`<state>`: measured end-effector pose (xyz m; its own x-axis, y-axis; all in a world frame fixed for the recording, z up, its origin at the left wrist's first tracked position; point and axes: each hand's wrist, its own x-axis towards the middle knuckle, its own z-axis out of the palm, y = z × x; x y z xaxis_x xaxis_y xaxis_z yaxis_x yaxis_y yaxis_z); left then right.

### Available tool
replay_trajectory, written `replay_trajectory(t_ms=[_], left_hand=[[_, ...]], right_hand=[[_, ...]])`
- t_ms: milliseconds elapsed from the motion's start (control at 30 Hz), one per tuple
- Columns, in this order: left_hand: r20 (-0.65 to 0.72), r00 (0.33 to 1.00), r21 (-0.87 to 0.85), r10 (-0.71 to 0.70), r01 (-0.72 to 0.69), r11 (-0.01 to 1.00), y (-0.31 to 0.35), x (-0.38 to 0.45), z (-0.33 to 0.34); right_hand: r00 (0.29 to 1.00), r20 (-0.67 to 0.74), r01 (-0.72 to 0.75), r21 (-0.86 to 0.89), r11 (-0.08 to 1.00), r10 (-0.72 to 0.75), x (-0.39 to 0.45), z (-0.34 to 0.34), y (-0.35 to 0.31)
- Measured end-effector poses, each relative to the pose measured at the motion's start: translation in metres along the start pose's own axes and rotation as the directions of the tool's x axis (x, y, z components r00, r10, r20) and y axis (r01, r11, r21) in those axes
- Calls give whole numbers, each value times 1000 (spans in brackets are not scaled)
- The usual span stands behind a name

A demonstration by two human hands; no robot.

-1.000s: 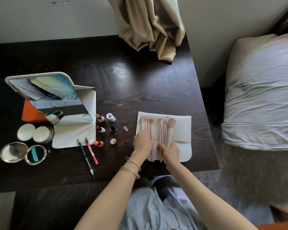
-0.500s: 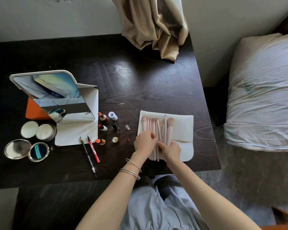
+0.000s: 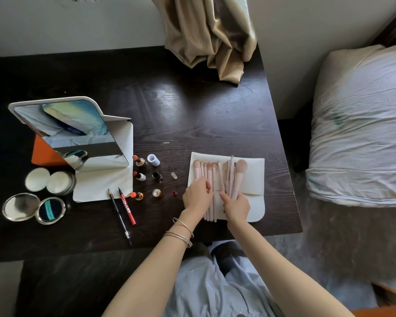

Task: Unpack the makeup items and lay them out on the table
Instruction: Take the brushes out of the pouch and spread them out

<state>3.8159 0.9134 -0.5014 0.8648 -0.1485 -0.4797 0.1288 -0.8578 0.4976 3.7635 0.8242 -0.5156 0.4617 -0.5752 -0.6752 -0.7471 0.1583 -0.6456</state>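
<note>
Directly under both hands, pink makeup brushes [image 3: 217, 179] lie on a white pouch [image 3: 253, 177] near the table's [image 3: 192, 110] front right edge, handles toward the person; left hand [image 3: 197, 196] presses them flat, right hand [image 3: 237, 205] grips several handles.

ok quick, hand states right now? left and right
Left hand: fingers laid over the pink-handled makeup brushes on the cream fabric pouch; grip cannot be told.
Right hand: gripping the right-side brush handles.
</note>
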Motion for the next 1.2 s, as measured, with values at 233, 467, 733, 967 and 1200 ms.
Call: replay_trajectory(t_ms=[233, 467, 733, 967, 1200], left_hand=[[-9, 993, 32, 115, -115, 993, 2, 1, 0], [26, 983, 0, 181, -181, 984, 8, 4, 5], [23, 969, 62, 247, -248, 967, 0, 5, 8], [34, 937, 128, 348, -350, 928, -2, 5, 11], [-28, 921, 152, 388, -380, 912, -4, 4, 11]], right_hand=[[999, 33, 20, -94, 995, -17, 2, -3, 0], [998, 61, 21, -63, 998, -17, -2, -2, 1], [998, 53, 29, -25, 999, -27, -3, -13, 3], [998, 25, 55, -71, 996, -54, 0, -12, -1], [996, -68, 50, -5, 999, -50, -7, -7, 2]])
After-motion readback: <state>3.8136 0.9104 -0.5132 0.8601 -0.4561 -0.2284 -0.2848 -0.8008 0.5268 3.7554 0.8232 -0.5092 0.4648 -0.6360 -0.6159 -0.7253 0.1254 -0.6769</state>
